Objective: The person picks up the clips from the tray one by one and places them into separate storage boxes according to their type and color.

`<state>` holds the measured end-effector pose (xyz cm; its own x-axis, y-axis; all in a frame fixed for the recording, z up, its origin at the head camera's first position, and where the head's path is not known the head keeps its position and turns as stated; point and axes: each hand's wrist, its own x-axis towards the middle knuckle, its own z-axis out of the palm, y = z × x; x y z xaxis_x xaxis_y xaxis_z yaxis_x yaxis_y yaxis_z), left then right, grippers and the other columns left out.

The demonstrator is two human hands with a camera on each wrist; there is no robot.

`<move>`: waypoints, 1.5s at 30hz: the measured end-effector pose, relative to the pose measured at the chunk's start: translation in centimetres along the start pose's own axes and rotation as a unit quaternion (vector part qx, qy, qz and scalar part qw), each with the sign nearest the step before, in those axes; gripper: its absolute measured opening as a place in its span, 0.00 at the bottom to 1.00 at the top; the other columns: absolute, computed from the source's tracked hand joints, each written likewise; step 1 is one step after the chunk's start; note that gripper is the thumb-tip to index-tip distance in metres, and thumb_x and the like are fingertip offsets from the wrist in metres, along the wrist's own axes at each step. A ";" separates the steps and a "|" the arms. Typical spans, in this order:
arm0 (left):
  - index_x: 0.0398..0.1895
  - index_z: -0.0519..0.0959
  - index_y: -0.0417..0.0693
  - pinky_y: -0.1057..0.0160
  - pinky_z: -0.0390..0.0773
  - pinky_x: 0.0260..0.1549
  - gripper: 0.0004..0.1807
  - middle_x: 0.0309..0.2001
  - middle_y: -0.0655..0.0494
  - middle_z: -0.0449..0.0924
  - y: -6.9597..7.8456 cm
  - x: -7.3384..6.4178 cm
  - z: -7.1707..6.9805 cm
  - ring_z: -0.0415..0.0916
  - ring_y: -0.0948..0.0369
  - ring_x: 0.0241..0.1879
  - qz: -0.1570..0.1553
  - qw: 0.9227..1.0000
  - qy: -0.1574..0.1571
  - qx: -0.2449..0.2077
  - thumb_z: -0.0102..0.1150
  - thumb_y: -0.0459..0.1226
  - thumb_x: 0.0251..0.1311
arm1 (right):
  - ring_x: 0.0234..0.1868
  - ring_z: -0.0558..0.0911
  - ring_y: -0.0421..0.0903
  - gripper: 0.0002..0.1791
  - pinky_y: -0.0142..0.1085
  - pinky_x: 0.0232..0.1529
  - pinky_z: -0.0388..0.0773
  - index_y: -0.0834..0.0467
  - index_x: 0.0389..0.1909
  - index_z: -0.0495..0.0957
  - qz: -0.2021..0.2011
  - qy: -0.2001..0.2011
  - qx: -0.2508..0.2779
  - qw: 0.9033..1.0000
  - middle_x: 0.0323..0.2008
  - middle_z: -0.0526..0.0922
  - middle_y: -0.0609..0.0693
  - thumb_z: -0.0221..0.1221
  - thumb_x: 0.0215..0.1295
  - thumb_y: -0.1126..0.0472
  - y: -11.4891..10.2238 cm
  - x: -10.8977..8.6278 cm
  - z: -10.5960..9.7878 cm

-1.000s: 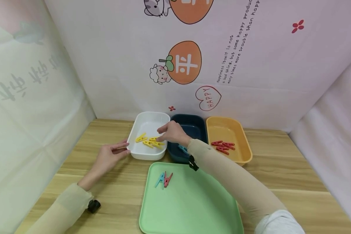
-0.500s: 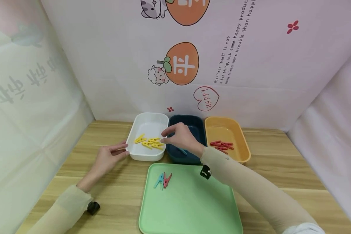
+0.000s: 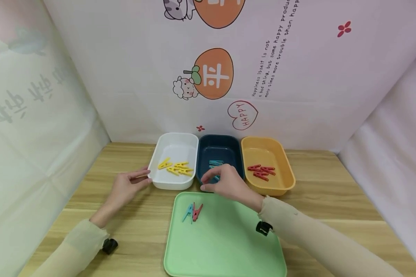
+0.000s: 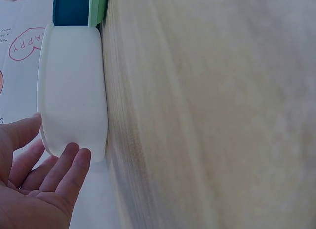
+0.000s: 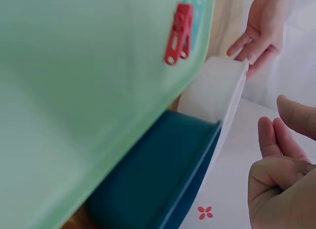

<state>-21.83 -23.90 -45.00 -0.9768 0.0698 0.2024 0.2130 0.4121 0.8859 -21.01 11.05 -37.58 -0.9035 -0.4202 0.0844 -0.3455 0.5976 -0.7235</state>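
Note:
My left hand (image 3: 123, 192) touches the left end of the white bin (image 3: 175, 184) with its fingertips. In the left wrist view its fingers (image 4: 74, 174) lie against the bin's outer wall, the thumb near the rim. Several yellow clothespins (image 3: 173, 169) lie in that bin. My right hand (image 3: 228, 182) hovers over the near edge of the dark blue bin (image 3: 222, 144), thumb and fingertips apart and holding nothing. Blue clothespins (image 3: 216, 163) in this bin are partly hidden by the hand. A blue clothespin (image 3: 188, 213) and a red clothespin (image 3: 197, 211) lie on the green tray (image 3: 225, 246).
An orange bin (image 3: 268, 148) with several red clothespins (image 3: 261, 171) stands right of the blue bin. All three bins sit in a row behind the tray on the wooden table (image 3: 138, 238). A printed cloth (image 3: 142, 77) hangs behind them.
My right hand has drawn back from above the white bin, moving right and nearer to the tray, uncovering blue clothespins. The left hand stays at the white bin.

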 end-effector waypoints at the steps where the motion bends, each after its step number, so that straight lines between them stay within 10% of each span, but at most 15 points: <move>1: 0.60 0.82 0.28 0.70 0.85 0.45 0.23 0.69 0.39 0.75 0.0 0.0 0.0 0.84 0.43 0.55 0.001 1.000 0.000 0.001 0.72 0.34 0.67 | 0.49 0.82 0.48 0.05 0.44 0.52 0.83 0.52 0.39 0.91 -0.001 -0.002 0.002 1.000 0.37 0.88 0.39 0.76 0.63 0.60 0.2 -0.5 0.0; 17: 0.60 0.82 0.30 0.70 0.85 0.45 0.22 0.68 0.41 0.76 -0.1 0.1 0.0 0.84 0.44 0.55 -0.006 1.000 0.001 0.011 0.73 0.34 0.67 | 0.44 0.84 0.53 0.07 0.39 0.41 0.82 0.56 0.39 0.91 0.011 -0.030 0.019 0.999 0.35 0.88 0.40 0.76 0.62 0.61 3.3 -5.1 0.8; 28: 0.60 0.83 0.31 0.70 0.85 0.45 0.21 0.67 0.42 0.77 -0.1 0.0 0.1 0.85 0.44 0.54 -0.005 1.000 0.002 0.017 0.73 0.33 0.67 | 0.47 0.84 0.54 0.08 0.38 0.41 0.82 0.57 0.41 0.91 0.004 -0.054 0.028 0.998 0.38 0.90 0.44 0.75 0.63 0.62 3.1 -4.3 2.5; 37: 0.60 0.83 0.32 0.69 0.86 0.45 0.22 0.68 0.42 0.76 -0.1 -0.1 0.1 0.85 0.45 0.54 -0.008 1.000 -0.001 0.019 0.73 0.35 0.67 | 0.53 0.84 0.53 0.13 0.56 0.59 0.81 0.59 0.46 0.90 -0.004 -0.059 0.032 0.998 0.42 0.91 0.48 0.75 0.60 0.67 3.2 -3.1 4.2; 45: 0.59 0.83 0.32 0.69 0.86 0.45 0.22 0.68 0.42 0.76 -0.2 0.0 0.1 0.85 0.45 0.55 -0.007 1.000 0.001 0.014 0.73 0.35 0.67 | 0.54 0.83 0.50 0.14 0.48 0.57 0.83 0.57 0.46 0.91 0.002 -0.065 -0.017 0.998 0.44 0.90 0.45 0.75 0.59 0.69 3.5 -2.4 5.3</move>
<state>-21.83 -23.89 -45.20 -0.9797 0.0614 0.1910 0.1984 0.4386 0.8765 -18.76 10.55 -43.95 -0.8654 -0.5010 -0.0104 -0.3514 0.6216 -0.7000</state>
